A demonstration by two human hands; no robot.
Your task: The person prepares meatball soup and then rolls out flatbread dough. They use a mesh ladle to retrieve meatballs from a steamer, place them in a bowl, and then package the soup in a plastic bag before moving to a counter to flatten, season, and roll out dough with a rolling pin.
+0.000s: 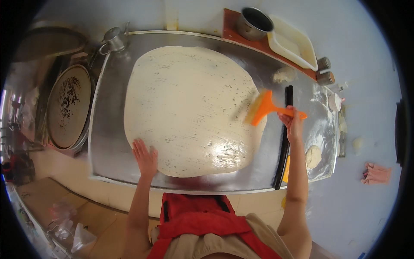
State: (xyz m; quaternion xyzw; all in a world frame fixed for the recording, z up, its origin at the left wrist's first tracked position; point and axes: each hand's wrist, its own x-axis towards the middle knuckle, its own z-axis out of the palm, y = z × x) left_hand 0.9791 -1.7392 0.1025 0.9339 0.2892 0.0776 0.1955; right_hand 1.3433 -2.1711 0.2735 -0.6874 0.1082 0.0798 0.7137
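A large sheet of rolled dough [190, 110] with dark green flecks lies spread on a metal worktable [110, 97]; its lower right part shines. My left hand [145, 158] rests flat on the dough's lower left edge, fingers a little apart. In my right hand [292, 123] is the handle of a wide orange brush [266, 106], whose pale bristles meet the dough near its right edge. Beneath that hand, a long dark rod [283, 155] lies on the table. A ball of dough [313, 156] sits to the right of my right forearm.
At the back right, a reddish board [231, 22] holds a metal pot [254, 24] and a white plastic tub [294, 45]. A metal pitcher [114, 39] stands at the back left corner. Left of the table is a round pan [69, 106] with dark bits. Flour dusts the right end.
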